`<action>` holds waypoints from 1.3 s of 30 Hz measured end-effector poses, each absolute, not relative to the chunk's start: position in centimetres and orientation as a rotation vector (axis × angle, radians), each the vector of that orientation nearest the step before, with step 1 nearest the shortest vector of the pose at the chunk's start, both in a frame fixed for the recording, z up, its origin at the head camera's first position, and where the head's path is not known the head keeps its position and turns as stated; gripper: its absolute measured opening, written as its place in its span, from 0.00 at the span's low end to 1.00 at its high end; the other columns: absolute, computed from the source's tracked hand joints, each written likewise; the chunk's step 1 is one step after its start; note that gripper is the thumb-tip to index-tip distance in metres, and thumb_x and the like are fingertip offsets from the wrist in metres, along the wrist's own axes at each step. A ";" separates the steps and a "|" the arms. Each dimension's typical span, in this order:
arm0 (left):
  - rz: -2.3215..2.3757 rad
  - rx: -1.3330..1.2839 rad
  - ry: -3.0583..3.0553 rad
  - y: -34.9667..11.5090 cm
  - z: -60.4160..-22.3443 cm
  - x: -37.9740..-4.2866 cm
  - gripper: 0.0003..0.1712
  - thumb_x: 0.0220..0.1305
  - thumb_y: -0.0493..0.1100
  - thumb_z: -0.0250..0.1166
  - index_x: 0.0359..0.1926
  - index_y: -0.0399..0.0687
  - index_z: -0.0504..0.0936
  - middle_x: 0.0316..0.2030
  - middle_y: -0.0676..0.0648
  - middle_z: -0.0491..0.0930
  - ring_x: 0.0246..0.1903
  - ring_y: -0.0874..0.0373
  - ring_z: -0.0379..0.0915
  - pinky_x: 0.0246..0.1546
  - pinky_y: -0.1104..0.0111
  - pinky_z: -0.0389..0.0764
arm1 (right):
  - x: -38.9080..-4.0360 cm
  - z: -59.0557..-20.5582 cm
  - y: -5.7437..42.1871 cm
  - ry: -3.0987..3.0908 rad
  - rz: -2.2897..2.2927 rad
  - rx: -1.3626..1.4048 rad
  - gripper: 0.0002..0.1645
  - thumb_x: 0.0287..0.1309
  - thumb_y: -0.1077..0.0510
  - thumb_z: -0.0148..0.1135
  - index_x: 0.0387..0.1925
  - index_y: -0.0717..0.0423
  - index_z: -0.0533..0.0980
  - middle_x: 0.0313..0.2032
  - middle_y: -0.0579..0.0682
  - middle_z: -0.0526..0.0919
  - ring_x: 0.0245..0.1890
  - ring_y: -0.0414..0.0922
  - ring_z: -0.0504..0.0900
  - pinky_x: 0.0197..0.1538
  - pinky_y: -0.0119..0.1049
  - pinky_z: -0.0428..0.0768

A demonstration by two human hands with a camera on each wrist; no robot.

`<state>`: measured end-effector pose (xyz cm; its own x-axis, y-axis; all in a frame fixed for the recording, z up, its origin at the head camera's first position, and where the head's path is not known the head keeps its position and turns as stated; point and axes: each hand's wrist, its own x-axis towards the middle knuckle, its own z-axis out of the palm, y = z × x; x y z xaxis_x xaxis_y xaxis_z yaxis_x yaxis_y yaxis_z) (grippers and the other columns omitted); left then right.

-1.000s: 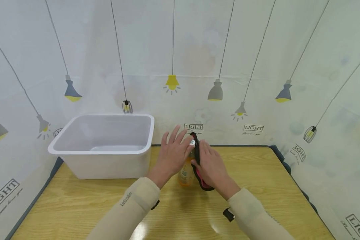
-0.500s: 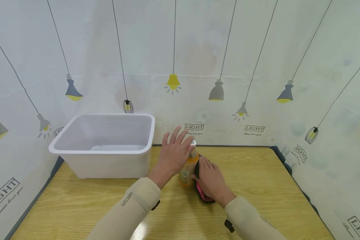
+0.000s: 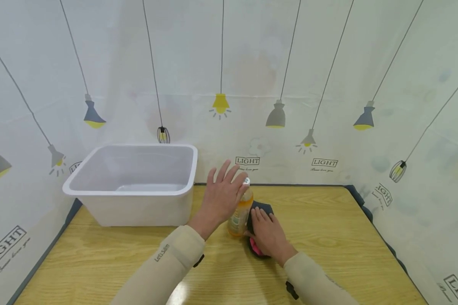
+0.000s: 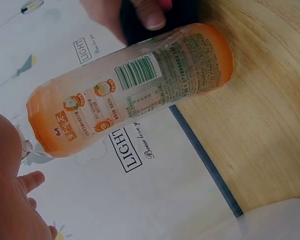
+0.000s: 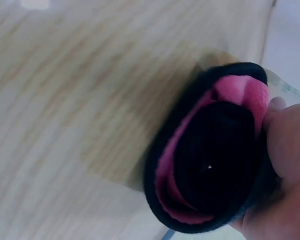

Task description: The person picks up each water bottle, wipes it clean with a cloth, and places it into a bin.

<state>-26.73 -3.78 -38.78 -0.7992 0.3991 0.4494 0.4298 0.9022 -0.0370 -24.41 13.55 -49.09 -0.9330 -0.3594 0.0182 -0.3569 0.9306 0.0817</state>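
Note:
A bottle of orange drink [image 3: 238,219] with a white cap stands upright on the table. My left hand [image 3: 219,198] holds it at the neck between thumb and index finger, the other fingers spread. In the left wrist view, the bottle's printed label and barcode [image 4: 138,72] show, while the hand partly hides the neck. Right beside the bottle, my right hand [image 3: 269,234] grips a rolled dark cloth piece with pink lining [image 5: 242,90]. Its rolled end faces the right wrist camera; what kind of article it is cannot be told.
A white plastic tub [image 3: 137,207] stands on the wooden table [image 3: 328,254] at the back left. Behind the table hangs a pale wall covering [image 3: 328,63] printed with lamps.
My right hand has drawn the dark and pink cloth piece down and nearer; it was long and upright against the bottle and is now a compact roll. The left hand stays at the bottle's neck.

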 end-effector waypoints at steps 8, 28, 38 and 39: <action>-0.107 -0.591 -2.650 -3.8 -38.9 -26.8 0.23 0.77 0.60 0.37 0.65 0.66 0.64 0.71 0.52 0.61 0.76 0.51 0.42 0.70 0.45 0.52 | -24.5 -46.6 13.8 -2.942 -0.015 0.565 0.41 0.70 0.39 0.49 0.70 0.64 0.61 0.69 0.59 0.68 0.70 0.53 0.67 0.69 0.54 0.65; -0.097 -0.592 -2.622 -3.9 -39.3 -26.9 0.24 0.77 0.61 0.37 0.66 0.64 0.64 0.71 0.52 0.61 0.76 0.50 0.43 0.69 0.45 0.55 | -24.5 -40.2 12.9 -2.651 0.297 0.624 0.36 0.67 0.47 0.57 0.66 0.64 0.61 0.61 0.61 0.74 0.60 0.55 0.76 0.60 0.50 0.75; -0.098 -0.592 -2.579 -3.8 -39.4 -26.9 0.24 0.76 0.60 0.39 0.66 0.63 0.65 0.70 0.52 0.63 0.75 0.51 0.45 0.69 0.45 0.56 | -24.1 -40.5 12.4 -2.803 0.193 0.521 0.45 0.70 0.43 0.51 0.73 0.68 0.50 0.72 0.65 0.58 0.72 0.56 0.62 0.69 0.51 0.66; -0.106 -0.593 -2.576 -3.8 -39.4 -26.9 0.24 0.76 0.60 0.39 0.66 0.63 0.66 0.70 0.52 0.63 0.75 0.51 0.45 0.69 0.45 0.56 | -24.1 -40.6 12.4 -2.808 0.183 0.514 0.46 0.70 0.42 0.51 0.73 0.68 0.50 0.72 0.65 0.58 0.72 0.57 0.62 0.69 0.51 0.66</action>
